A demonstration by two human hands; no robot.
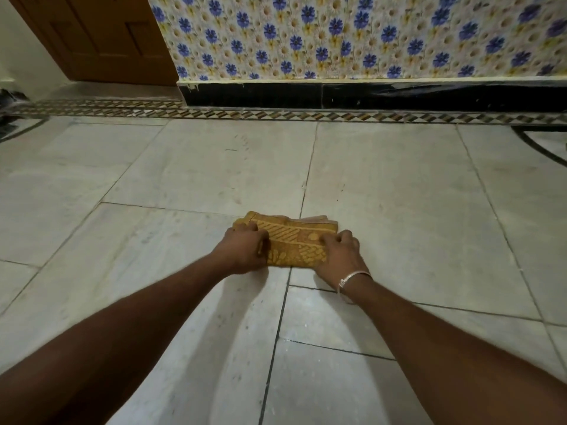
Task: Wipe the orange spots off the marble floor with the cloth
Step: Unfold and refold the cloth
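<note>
A folded yellow-orange patterned cloth point(293, 240) lies on the pale marble floor point(399, 210) in the middle of the view. My left hand point(245, 251) presses on its left end with the fingers curled over the edge. My right hand point(340, 256), with a silver bangle on the wrist, grips its right end. Both hands hold the cloth flat against the floor. I see no clear orange spots on the tiles around the cloth; whatever is under it is hidden.
A wall with blue-flower tiles point(337, 35) and a black skirting point(368, 95) runs across the back. A patterned mosaic border point(276, 115) lies in front of it. A brown wooden door point(101, 38) stands at the back left. Dark joints cross the floor.
</note>
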